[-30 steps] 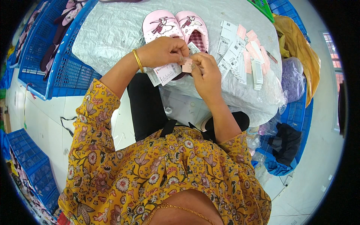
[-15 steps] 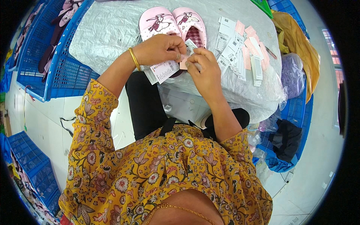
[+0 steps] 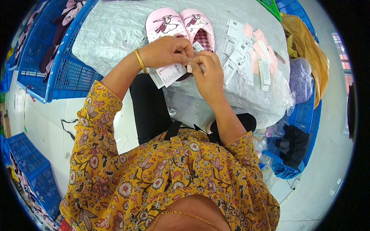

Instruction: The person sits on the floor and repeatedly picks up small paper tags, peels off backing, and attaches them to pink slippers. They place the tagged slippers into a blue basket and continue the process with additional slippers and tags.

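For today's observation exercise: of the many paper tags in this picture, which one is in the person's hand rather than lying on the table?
The white printed tag hanging below the left hand, pinched at its upper edge. The other tags, white and pink, lie loose on the silver table cover.

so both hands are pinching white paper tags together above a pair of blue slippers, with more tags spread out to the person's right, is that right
Not quite: the slippers are pink, not blue, as the head view shows. The rest holds: the left hand and right hand pinch white paper tags together above them, with more tags spread out to the person's right.
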Action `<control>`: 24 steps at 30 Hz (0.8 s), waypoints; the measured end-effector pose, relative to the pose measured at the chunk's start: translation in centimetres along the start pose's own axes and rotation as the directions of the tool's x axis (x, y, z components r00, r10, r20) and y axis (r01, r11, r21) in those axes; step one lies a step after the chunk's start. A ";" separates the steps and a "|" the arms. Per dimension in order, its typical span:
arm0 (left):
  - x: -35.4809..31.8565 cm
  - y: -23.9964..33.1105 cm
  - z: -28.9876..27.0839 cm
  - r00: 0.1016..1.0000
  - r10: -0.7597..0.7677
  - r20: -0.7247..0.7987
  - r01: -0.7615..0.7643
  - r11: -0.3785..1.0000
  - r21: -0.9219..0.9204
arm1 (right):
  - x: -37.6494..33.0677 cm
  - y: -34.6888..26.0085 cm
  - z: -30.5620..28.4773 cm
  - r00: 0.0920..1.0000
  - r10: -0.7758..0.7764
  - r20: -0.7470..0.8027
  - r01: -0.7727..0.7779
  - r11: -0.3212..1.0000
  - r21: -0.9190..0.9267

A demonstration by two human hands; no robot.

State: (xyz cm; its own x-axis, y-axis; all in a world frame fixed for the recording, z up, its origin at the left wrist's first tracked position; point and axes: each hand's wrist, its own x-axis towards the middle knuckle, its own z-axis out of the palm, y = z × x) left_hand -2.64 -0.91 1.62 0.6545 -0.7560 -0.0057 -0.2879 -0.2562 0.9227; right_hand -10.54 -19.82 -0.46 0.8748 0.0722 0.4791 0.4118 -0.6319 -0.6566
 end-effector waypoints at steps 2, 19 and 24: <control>0.1 0.4 -0.1 1.000 -0.007 0.003 0.007 0.999 0.043 | -0.2 0.1 0.2 1.000 -0.005 -0.016 0.005 1.000 0.014; 0.6 0.9 -0.4 0.998 0.019 0.053 -0.028 0.982 0.186 | -0.2 0.4 0.3 0.997 -0.071 -0.002 0.071 0.997 -0.034; 0.9 1.7 0.2 0.999 0.050 -0.011 -0.046 0.970 0.239 | -0.1 0.3 0.5 0.996 -0.082 -0.022 0.080 0.995 -0.061</control>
State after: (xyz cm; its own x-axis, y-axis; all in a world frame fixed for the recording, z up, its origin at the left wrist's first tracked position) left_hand -2.68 -2.11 3.10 0.6472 -0.7610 0.0452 -0.4763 -0.3573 0.8034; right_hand -10.39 -19.63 -1.04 0.8322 0.1062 0.5442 0.4644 -0.6697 -0.5795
